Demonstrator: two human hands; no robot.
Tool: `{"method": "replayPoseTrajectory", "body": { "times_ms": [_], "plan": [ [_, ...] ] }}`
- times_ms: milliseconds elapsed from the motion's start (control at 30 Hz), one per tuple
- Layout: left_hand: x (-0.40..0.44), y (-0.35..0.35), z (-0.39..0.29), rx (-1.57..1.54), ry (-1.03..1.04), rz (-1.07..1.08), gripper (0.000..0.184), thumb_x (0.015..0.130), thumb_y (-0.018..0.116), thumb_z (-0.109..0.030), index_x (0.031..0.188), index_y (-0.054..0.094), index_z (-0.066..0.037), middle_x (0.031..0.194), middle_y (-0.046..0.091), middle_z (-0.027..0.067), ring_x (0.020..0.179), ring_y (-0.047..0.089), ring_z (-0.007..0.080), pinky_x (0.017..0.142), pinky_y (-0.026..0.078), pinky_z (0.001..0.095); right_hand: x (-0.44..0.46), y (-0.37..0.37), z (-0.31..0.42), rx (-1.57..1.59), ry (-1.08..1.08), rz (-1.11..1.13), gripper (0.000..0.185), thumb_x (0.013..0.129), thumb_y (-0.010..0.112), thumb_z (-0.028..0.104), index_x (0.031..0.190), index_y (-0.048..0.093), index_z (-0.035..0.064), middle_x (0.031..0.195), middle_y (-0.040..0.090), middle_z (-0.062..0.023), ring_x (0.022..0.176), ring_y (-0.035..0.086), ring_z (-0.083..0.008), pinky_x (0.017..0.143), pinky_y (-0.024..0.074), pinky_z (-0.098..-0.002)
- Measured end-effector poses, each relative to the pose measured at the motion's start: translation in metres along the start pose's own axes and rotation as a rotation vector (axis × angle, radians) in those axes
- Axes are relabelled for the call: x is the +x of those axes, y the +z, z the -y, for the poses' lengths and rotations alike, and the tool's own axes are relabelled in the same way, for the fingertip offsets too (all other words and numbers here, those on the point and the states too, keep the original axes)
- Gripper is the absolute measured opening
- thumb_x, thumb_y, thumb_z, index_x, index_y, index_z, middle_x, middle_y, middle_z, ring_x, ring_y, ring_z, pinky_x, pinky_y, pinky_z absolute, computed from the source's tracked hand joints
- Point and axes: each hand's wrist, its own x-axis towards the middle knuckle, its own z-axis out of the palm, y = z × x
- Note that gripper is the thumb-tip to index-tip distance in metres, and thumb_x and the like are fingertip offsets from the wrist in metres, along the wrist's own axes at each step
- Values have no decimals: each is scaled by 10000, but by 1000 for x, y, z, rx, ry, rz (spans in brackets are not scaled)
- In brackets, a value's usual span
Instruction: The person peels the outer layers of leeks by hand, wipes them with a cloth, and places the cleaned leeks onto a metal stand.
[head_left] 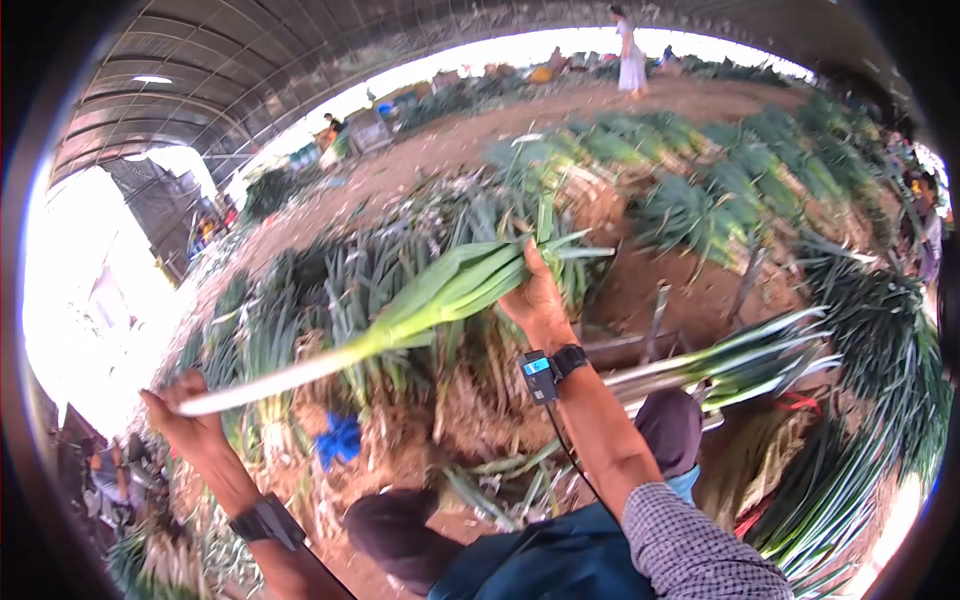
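Note:
A long leek with a white stalk and broad green leaves stretches between both hands, tilted up toward the right. At its white root end, my left hand has fingers around the tip. My right hand grips the green leaves near their upper end, thumb raised. Below my right wrist, several leeks lie side by side, leaves to the right. Bundled leeks stand in rows behind the held one.
A blue bundle lies among the roots at centre left. More leek piles spread at the back right and a long pile at the right. A person in white is far back. My knees are at the bottom.

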Motion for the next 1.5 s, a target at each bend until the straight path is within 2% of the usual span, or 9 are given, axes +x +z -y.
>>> {"method": "replayPoseTrajectory", "body": {
  "times_ms": [100, 233, 300, 367, 433, 867, 1167, 1300, 1500],
  "plan": [
    [56, 21, -37, -200, -197, 408, 427, 1037, 523, -297, 700, 399, -66, 562, 234, 9, 629, 290, 174, 721, 405, 397, -52, -54, -24, -287, 324, -89, 524, 889, 727, 386, 1205, 593, -9, 1215, 645, -187, 1222, 555, -344, 1072, 440, -510],
    [63, 68, -21, 24, -164, 367, 392, 1048, 494, -268, 757, 448, -9, 550, 230, -5, 604, 277, 156, 758, 389, 353, -133, -129, -23, -1115, 780, 2, 306, 874, 764, 291, 1023, 703, 30, 908, 733, -105, 824, 708, -189, 773, 584, -324],
    [75, 62, -12, 40, -251, 478, 375, 1049, 489, -266, 800, 480, 14, 540, 241, -8, 574, 274, 142, 758, 394, 346, -159, -163, -11, -1636, 501, 28, 219, 917, 697, 196, 966, 710, -17, 813, 722, -109, 729, 697, -163, 675, 581, -309],
    [77, 59, -3, 67, -302, 491, 367, 1048, 489, -264, 810, 486, 16, 539, 248, -10, 561, 275, 138, 760, 398, 342, -171, -207, 1, -933, 407, -473, 176, 918, 686, 172, 958, 700, 1, 797, 712, -102, 669, 680, -161, 609, 571, -296],
    [79, 52, 0, 101, -285, 462, 353, 1050, 484, -256, 818, 486, 11, 545, 260, -8, 559, 280, 141, 740, 398, 343, -172, -220, 14, -692, 363, -412, 171, 921, 689, 177, 951, 682, 9, 757, 696, -85, 614, 657, -155, 549, 553, -284],
    [71, 60, -33, -117, -353, 417, 279, 1028, 529, -176, 864, 457, 38, 553, 242, -9, 567, 288, 117, 607, 344, 274, -146, -142, -1, -1263, 185, -65, 441, 858, 774, 168, 1229, 626, -21, 791, 675, -32, 627, 585, -61, 487, 464, -230],
    [75, 20, -61, -44, -335, 393, 288, 1031, 528, -201, 871, 473, 32, 558, 271, 3, 564, 288, 126, 601, 347, 284, -143, -145, 3, -1115, 204, -194, 212, 898, 734, 101, 1071, 702, -19, 918, 710, -36, 760, 634, -85, 645, 514, -239],
    [85, -7, -85, 30, -320, 351, 304, 1032, 532, -213, 842, 488, 21, 557, 253, -6, 566, 276, 129, 634, 360, 307, -132, -159, -11, -1093, 157, -427, 81, 899, 699, 92, 935, 686, 20, 737, 670, -54, 560, 601, -177, 522, 483, -321],
    [87, -30, -124, 122, -287, 268, 328, 1025, 549, -234, 799, 499, -1, 550, 232, -11, 576, 259, 138, 679, 371, 327, -184, -236, -41, -2144, 111, -362, 128, 874, 604, 69, 975, 618, -8, 913, 662, -234, 884, 654, -389, 744, 533, -465]
  ]
}}
